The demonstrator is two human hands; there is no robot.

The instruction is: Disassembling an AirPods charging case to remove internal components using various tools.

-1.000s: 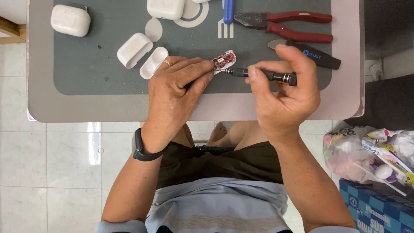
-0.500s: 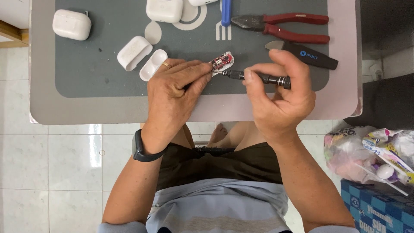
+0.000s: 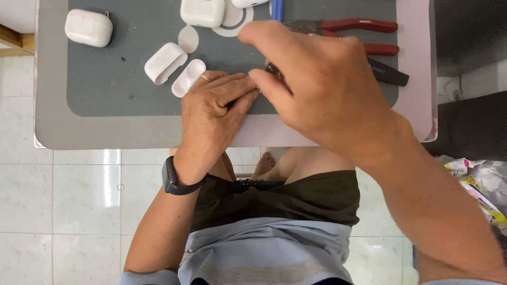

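Left hand (image 3: 214, 108) pinches something tiny, mostly hidden, at the mat's (image 3: 105, 95) near edge, right hand (image 3: 322, 84) closed on a thin tool (image 3: 274, 71) just beside it; probably light and fragile, so hold its edges.

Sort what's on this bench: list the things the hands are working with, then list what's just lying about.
In hand:
- left hand, pressed on the grey mat
- right hand, raised over it, a dark tool tip showing beneath; whatever the fingers pinch is hidden

Lying about:
- two white case halves
- closed white earbud case
- another white case
- red-handled pliers
- black-handled tool
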